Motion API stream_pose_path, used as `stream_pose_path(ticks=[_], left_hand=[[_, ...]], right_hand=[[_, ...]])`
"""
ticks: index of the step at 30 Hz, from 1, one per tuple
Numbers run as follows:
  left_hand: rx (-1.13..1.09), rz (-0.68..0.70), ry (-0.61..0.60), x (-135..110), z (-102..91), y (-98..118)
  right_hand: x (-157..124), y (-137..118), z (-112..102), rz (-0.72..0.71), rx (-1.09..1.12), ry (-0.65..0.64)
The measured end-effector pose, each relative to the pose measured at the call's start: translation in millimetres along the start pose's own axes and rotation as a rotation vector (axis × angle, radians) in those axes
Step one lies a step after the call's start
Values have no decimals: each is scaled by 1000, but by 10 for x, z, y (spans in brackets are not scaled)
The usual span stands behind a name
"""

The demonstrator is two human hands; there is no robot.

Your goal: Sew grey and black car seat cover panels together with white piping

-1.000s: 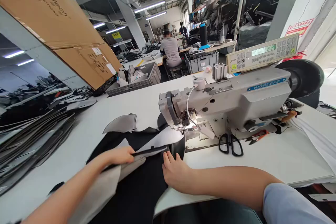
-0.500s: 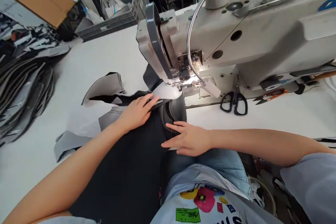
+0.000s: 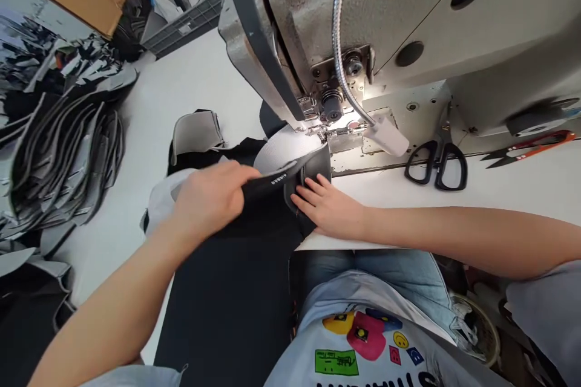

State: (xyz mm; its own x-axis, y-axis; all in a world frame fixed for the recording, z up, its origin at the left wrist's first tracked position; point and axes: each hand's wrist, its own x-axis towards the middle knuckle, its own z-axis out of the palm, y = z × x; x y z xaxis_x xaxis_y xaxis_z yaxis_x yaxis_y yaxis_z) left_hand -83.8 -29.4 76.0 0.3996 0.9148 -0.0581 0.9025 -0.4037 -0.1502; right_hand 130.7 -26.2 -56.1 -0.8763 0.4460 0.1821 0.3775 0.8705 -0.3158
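My left hand point(image 3: 211, 199) pinches a black strip with small white lettering point(image 3: 272, 182), which lies over a black fabric panel point(image 3: 227, 302) running down the table toward my lap. My right hand point(image 3: 329, 208) rests flat on the panel's curved, stitched edge, its fingers apart, close to the sewing machine's presser foot point(image 3: 318, 131). A pale grey mesh-faced piece point(image 3: 285, 150) lies under the foot, with its far part hidden by the machine. A grey-lined piece point(image 3: 196, 133) sticks out beyond my left hand.
The sewing machine head point(image 3: 363, 18) looms above the white table point(image 3: 190, 72). Black-handled scissors point(image 3: 436, 166) and red-handled thread snips point(image 3: 529, 148) lie on the right. Stacked cut pieces point(image 3: 68, 151) sit at left, and a grey crate point(image 3: 186, 27) stands behind.
My view has dropped closer to the needle area. The fabric has shifted under the presser foot, my left hand has lifted the black strip, and my right hand has moved toward the foot.
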Motion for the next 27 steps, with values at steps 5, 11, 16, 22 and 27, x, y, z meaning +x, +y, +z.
stream_pose_path(ticks=[5,11,16,22,27], left_hand=[[-145,159,-306,75,122,731],[-106,-52,-570,251,280,778],[-58,-48,-652,251,313,815],[-227,12,-630,268,410,769],[-223,-27,-613,249,411,778]], right_hand=[[-113,-238,81,-53,-143,-4],[-284,-297,120,-60,-255,125],[-265,-333,170,-62,-336,186],[-251,-365,161,-36,-389,196],[-261,-362,151,-51,-370,192]])
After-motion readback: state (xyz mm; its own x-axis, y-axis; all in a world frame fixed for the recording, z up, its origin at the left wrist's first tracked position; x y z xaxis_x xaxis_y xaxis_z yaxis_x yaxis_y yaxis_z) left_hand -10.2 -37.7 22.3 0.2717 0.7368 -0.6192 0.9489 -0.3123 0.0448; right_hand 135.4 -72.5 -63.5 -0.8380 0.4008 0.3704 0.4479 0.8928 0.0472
